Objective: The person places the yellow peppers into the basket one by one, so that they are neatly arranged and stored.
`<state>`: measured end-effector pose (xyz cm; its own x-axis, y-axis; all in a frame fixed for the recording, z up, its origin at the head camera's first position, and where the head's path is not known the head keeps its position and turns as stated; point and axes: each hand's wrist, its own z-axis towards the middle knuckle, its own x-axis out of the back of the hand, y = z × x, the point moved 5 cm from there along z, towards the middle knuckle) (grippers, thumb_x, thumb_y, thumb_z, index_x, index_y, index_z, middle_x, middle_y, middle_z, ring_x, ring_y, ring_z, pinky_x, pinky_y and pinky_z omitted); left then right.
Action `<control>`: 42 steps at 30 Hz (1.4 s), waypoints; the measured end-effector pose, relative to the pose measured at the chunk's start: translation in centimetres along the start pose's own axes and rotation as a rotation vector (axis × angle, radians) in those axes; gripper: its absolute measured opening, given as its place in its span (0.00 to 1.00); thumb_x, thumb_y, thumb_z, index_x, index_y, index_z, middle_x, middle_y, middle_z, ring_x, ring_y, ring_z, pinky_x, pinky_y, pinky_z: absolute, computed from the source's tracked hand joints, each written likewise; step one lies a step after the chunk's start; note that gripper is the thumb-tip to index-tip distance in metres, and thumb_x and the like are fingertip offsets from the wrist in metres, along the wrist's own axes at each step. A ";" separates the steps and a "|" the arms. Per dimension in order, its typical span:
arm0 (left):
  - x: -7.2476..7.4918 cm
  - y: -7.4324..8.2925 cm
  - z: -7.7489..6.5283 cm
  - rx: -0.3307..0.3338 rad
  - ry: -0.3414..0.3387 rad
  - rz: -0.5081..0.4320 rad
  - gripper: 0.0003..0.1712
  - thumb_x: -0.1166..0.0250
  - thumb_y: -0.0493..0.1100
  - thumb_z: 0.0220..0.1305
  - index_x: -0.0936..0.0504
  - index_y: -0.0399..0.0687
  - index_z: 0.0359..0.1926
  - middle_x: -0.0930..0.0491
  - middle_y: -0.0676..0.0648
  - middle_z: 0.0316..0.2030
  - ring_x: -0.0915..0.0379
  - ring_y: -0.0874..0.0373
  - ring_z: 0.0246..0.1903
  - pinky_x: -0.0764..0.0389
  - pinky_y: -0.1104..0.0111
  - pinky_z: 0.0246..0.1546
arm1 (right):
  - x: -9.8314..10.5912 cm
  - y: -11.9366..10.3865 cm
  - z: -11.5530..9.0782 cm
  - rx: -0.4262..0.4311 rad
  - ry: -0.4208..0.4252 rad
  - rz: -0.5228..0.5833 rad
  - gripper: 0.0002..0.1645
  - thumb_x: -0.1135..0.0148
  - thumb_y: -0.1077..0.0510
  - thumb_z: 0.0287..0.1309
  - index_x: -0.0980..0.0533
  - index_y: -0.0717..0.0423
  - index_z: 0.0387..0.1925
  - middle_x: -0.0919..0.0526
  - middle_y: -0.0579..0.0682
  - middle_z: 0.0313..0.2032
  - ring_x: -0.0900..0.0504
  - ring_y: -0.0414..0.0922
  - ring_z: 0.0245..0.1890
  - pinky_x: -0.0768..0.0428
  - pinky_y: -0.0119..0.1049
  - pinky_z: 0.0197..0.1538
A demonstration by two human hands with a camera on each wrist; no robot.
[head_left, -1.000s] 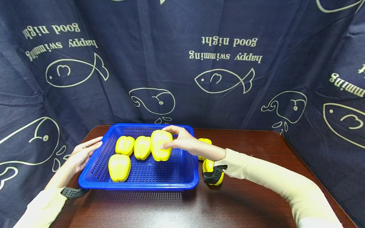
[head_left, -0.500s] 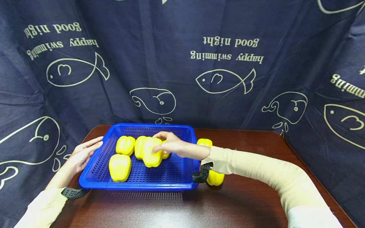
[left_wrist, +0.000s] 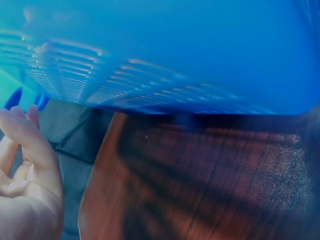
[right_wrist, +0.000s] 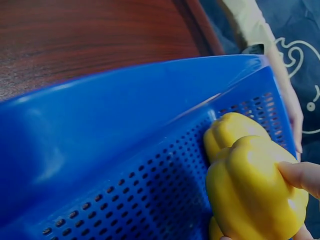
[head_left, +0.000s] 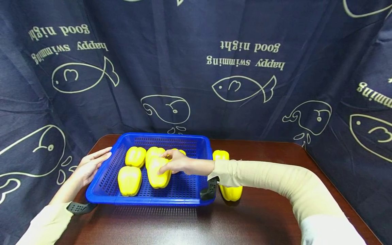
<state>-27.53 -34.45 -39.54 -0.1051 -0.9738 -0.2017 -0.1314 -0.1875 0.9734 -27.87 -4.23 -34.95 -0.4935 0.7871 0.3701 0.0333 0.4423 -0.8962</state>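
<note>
My right hand (head_left: pixel 174 161) pinches a yellow bell pepper (head_left: pixel 157 175) inside the blue basket (head_left: pixel 183 201), low over its perforated floor. In the right wrist view, the thumb lies against the side of this pepper (right_wrist: pixel 250 195). Behind it sits another yellow pepper (right_wrist: pixel 232 130). Two peppers lie on the basket's left side, one at the back (head_left: pixel 135 156) and one in front (head_left: pixel 129 181). Two more at the back, a middle one (head_left: pixel 153 153) and one partly hidden by my hand, complete the group. My left hand (head_left: pixel 87 168) rests its fingers against the basket's left rim.
Right of the basket, two yellow peppers lie on the dark wooden table (head_left: pixel 263 217): a rear one (head_left: pixel 220 155) and a front one (head_left: pixel 231 194) partly covered by my right sleeve (head_left: pixel 260 173). A navy curtain (head_left: pixel 190 68) with fish drawings hangs behind and beside the table.
My right hand has moved left and toward the front of the basket, carrying the pepper down, uncovering a pepper behind it. The left hand and basket have stayed put.
</note>
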 end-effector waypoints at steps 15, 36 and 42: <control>-0.3 0.0 -0.4 0.009 0.017 0.064 0.15 0.43 0.43 0.70 0.18 0.75 0.43 0.15 0.63 0.36 0.15 0.63 0.34 0.15 0.68 0.34 | -2.8 0.7 0.8 -0.065 -0.063 -0.070 0.30 0.24 0.66 0.39 0.25 0.56 0.47 0.25 0.51 0.43 0.20 0.44 0.39 0.15 0.48 0.44; -0.1 0.2 -0.5 0.015 0.056 0.092 0.13 0.41 0.45 0.69 0.17 0.75 0.43 0.15 0.64 0.36 0.15 0.64 0.33 0.15 0.68 0.34 | -3.9 1.3 1.9 -0.124 -0.162 -0.013 0.28 0.29 0.72 0.42 0.28 0.60 0.48 0.26 0.52 0.42 0.21 0.48 0.43 0.20 0.55 0.53; 0.0 0.2 -0.2 0.005 0.045 0.091 0.13 0.41 0.45 0.69 0.18 0.75 0.43 0.16 0.65 0.36 0.16 0.65 0.34 0.15 0.69 0.35 | -3.8 1.2 2.0 -0.120 -0.189 -0.043 0.35 0.29 0.77 0.38 0.28 0.59 0.51 0.26 0.53 0.47 0.21 0.48 0.45 0.20 0.54 0.53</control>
<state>-27.31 -34.53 -39.28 -0.0723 -0.9916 -0.1074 -0.1282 -0.0975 0.9869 -27.70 -7.56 -37.98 -0.6503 0.6769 0.3448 0.1060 0.5304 -0.8411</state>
